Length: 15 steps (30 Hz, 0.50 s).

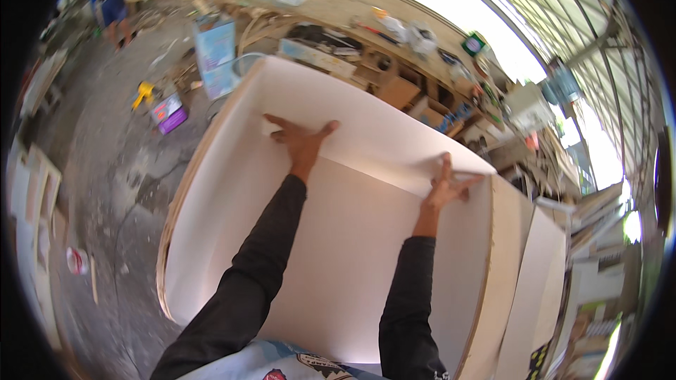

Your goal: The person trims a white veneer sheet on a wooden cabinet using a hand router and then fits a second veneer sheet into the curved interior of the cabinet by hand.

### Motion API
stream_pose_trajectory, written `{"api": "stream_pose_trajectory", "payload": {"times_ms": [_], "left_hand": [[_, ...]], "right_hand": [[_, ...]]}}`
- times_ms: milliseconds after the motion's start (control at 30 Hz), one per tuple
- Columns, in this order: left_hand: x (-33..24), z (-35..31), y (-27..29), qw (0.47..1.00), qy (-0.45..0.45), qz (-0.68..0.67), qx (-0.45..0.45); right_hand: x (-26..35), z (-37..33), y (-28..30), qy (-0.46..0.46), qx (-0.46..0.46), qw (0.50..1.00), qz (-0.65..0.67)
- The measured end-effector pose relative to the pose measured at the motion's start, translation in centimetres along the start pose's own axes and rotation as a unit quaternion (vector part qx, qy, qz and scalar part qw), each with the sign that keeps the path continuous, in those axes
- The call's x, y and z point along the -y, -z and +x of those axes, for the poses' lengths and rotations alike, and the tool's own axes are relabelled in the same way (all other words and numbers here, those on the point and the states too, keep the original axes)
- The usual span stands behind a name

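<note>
A large open wooden box (352,239) with white inner faces and bare plywood edges fills the middle of the view. Both my arms, in dark sleeves, reach down into it. My left hand (301,142) has its fingers spread against the far wall near the left corner. Close to the far right corner, my right hand (445,190) is also spread, its thumb up along the far wall and its fingers toward the right wall. Neither hand holds anything. The fingertips are slightly blurred.
A cluttered wooden workbench (415,35) runs along the back. On the floor to the left are a blue-white carton (215,56), a yellow tool (144,94), a purple container (170,114) and a tin (77,261). A person (114,10) stands far left. Panels (539,267) lean at right.
</note>
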<state>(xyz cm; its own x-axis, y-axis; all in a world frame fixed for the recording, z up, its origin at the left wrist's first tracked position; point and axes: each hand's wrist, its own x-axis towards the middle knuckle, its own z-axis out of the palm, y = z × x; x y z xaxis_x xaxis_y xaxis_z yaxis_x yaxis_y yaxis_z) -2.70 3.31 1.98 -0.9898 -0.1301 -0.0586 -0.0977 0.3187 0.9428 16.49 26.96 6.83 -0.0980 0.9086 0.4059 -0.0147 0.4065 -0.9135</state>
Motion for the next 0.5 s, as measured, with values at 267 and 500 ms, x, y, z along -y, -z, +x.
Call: {"api": "stream_pose_trajectory", "payload": {"times_ms": [267, 500], "left_hand": [[4.1, 4.3, -0.4, 0.989, -0.110, -0.063, -0.078], [2.2, 1.9, 0.9, 0.983, -0.092, -0.155, 0.022]], "right_hand": [[-3.8, -6.6, -2.4, -0.010, -0.031, 0.991, -0.130], [-4.4, -9.6, -2.6, -0.111, -0.025, 0.992, -0.055]]}}
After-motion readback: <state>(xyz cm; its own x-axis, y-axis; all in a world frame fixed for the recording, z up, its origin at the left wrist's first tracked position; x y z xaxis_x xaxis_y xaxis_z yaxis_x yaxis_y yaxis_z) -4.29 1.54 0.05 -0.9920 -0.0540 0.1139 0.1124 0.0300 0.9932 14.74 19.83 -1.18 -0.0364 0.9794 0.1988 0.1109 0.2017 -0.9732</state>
